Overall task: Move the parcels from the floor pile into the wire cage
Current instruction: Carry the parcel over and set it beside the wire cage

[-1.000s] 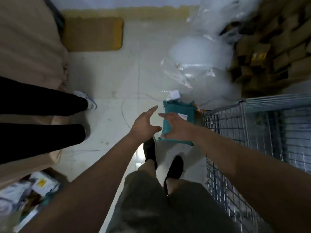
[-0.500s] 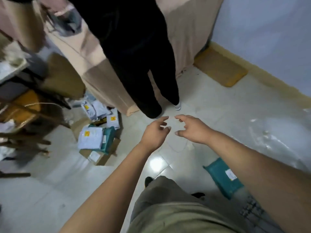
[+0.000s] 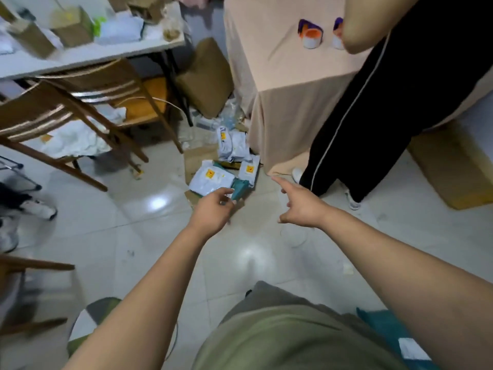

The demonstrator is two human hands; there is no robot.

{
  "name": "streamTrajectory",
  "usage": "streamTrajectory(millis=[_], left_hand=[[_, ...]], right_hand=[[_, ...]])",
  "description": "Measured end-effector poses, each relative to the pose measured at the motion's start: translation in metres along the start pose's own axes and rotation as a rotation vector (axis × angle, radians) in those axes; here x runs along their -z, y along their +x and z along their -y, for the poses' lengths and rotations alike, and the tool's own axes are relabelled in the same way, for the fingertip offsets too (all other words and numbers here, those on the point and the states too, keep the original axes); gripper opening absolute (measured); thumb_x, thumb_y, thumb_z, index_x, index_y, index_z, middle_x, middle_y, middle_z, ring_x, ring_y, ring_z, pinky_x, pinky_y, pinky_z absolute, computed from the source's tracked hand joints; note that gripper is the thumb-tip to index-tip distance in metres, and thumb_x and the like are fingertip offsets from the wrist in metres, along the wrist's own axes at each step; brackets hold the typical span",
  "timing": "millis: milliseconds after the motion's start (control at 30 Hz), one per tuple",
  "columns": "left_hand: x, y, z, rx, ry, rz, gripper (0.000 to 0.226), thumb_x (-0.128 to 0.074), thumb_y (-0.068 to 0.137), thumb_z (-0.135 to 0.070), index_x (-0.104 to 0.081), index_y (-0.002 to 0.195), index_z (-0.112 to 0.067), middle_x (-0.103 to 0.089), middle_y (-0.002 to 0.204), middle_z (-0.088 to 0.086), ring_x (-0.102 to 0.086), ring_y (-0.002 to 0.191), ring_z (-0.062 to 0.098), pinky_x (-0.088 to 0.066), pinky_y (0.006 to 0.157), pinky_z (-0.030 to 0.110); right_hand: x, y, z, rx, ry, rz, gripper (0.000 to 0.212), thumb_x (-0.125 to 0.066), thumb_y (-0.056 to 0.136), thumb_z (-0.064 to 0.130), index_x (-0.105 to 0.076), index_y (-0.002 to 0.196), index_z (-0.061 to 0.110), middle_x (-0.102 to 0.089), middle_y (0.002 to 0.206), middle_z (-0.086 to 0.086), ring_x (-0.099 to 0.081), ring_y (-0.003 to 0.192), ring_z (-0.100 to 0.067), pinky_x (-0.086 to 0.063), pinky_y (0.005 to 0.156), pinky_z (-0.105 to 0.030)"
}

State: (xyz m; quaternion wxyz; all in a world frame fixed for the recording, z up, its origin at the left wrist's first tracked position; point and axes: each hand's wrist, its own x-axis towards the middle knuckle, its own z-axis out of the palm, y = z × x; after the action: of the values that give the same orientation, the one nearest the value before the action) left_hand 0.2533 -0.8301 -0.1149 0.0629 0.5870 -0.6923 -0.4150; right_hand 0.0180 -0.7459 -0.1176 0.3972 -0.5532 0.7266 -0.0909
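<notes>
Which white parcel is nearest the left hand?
The widest white parcel, at the pile's front left, just beyond the left hand; the others lie farther back.

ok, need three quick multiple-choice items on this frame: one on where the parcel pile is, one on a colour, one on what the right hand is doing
1. Where does the parcel pile lie?
A) on a chair seat
B) on the floor at the corner of the cloth-draped table
C) on a desk top

2. What colour is the packet just beyond the left hand?
A) teal
B) red
C) black

3. What is the right hand doing?
A) gripping a parcel
B) holding nothing, index finger stretched out
C) pressing flat on the table top

Answers:
1 B, the mailers lie on the tiles beside the hanging cloth.
2 A, the packet shows teal next to the white mailers.
3 B, its palm is empty above bare floor.
</notes>
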Motion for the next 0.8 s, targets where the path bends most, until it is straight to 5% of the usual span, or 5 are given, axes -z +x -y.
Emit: streamTrajectory(millis=[200,400,667,800], left_hand=[[0.075,0.025,0.04,0.045,-0.007,-0.068,0.04,-0.066,0.093,-0.031,-0.064,0.134,-0.029,-0.071,0.114,-0.005,-0.066,0.102,0.02,-0.053,0.097,0.037],[0.101,0.061,0.066,0.062,-0.026,-0.086,0.04,-0.065,0.095,-0.031,-0.062,0.135,-0.029,-0.068,0.115,-0.004,-0.069,0.092,0.019,-0.054,0.092,0.034],[0.125,0.132,0.102,0.163,0.024,-0.084,0.045,-0.068,0.094,-0.032,-0.06,0.138,-0.029,-0.064,0.117,-0.006,-0.064,0.097,0.016,-0.056,0.087,0.033],[0.15,0.175,0.11,0.222,0.062,-0.112,0.047,-0.066,0.095,-0.032,-0.058,0.141,-0.028,-0.063,0.129,0.001,-0.063,0.109,0.021,-0.055,0.095,0.04]], right_hand=[[-0.022,0.069,0.076,0.084,-0.028,0.048,0.114,-0.089,0.074,0.028,-0.016,0.163,0.037,-0.047,0.15,-0.009,-0.059,0.12,-0.026,-0.042,0.088,-0.023],[-0.031,0.125,0.111,0.158,-0.046,0.042,0.098,-0.085,0.077,0.027,-0.031,0.159,0.031,-0.056,0.141,-0.005,-0.05,0.093,-0.011,-0.033,0.078,-0.015],[-0.03,0.219,0.123,0.095,-0.067,0.174,0.095,-0.082,0.081,0.027,-0.029,0.16,0.025,-0.052,0.146,-0.013,-0.052,0.132,-0.028,-0.044,0.105,-0.03],[-0.019,0.275,0.128,0.085,-0.071,0.229,0.089,-0.08,0.084,0.027,-0.032,0.159,0.024,-0.053,0.147,-0.01,-0.052,0.133,-0.026,-0.04,0.095,-0.024]])
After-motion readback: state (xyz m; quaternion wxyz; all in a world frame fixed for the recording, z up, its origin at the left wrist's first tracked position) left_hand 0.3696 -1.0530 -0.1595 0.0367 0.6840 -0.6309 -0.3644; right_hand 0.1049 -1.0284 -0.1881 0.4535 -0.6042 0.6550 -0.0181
